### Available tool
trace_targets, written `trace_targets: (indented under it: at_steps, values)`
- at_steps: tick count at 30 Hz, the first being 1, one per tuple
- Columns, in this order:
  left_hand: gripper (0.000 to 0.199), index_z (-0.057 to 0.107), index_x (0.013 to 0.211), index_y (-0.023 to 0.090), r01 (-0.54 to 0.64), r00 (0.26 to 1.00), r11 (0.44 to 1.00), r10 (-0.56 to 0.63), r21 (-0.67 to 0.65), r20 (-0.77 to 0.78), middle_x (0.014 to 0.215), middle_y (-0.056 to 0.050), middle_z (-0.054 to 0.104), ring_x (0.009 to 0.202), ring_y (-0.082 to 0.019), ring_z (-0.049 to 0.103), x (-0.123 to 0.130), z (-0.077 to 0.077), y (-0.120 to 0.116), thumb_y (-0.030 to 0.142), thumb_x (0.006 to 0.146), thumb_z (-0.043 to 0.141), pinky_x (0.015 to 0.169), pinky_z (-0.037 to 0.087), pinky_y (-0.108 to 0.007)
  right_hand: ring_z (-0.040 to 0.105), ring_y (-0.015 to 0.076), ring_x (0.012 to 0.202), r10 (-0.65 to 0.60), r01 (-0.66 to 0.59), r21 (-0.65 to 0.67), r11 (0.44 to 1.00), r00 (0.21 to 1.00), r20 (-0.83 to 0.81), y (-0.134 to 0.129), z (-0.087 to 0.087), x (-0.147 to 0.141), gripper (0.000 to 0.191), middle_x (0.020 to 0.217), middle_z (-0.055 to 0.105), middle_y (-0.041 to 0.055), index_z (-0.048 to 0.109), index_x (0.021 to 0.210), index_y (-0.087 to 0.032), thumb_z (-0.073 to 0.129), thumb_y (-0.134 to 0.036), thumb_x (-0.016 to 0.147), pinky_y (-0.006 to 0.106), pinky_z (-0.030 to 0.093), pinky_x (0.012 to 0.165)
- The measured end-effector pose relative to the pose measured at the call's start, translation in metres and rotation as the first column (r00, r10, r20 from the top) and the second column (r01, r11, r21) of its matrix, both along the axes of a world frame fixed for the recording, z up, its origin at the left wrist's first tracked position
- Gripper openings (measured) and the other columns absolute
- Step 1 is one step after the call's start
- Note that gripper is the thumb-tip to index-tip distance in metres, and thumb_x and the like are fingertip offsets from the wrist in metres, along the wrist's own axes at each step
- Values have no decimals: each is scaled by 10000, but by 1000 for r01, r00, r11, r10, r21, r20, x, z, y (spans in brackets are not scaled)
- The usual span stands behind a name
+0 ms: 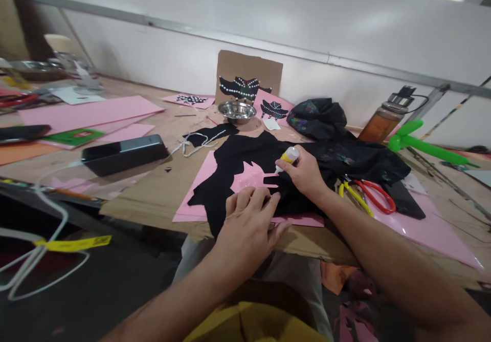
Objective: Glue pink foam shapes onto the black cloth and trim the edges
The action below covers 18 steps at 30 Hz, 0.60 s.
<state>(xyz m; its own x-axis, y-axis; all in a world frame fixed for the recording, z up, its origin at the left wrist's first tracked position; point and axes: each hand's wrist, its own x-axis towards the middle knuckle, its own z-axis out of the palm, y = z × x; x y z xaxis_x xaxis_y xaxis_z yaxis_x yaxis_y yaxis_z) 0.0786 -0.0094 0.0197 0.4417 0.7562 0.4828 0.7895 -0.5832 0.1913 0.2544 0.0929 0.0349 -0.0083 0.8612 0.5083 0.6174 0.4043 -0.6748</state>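
Observation:
My right hand point(309, 175) is closed around a small white glue bottle point(289, 155) with a yellow label. The bottle tilts nozzle-down, its tip at a narrow strip of a pink cutout point(247, 175) with a jagged edge. My left hand point(249, 224) lies over the cutout's near edge, fingers apart and pressing down, thumb out to the side. Small shiny spots show on the cutout's surface. Beneath it spreads black cloth point(230, 152), which lies over pink sheets point(192, 211) on a piece of cardboard point(134, 198).
Behind the cloth stand a metal bowl point(238, 110) and a bead-trimmed black piece point(245, 88) against cardboard. To the right are red-handled pliers point(378, 198), a bottle of amber liquid point(383, 119) and a green balloon point(425, 147). A dark box-shaped device point(125, 155) with a white cable sits left.

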Motion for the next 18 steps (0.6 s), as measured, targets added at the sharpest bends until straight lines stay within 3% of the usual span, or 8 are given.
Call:
trace_targets:
  at_steps: [11, 18]
  values:
    - [442, 596, 1239, 170, -25, 996, 994, 16, -104, -89, 1188, -134, 551, 1057, -305, 487, -1, -4, 2, 476, 957, 447, 885, 409, -492, 424, 144, 609, 6, -4, -22, 1000, 998, 70, 1, -4, -1, 296, 653, 479, -45, 433, 694, -230, 678, -387, 748, 285, 333, 595]
    - [392, 628, 1178, 188, -21, 997, 995, 14, -93, -77, 1139, -112, 564, 1023, -298, 488, -2, -4, 1, 463, 948, 470, 867, 398, -489, 424, 151, 621, 55, -54, -15, 998, 992, 111, 2, 0, 0, 278, 670, 483, -30, 439, 693, -228, 677, -359, 747, 292, 331, 600]
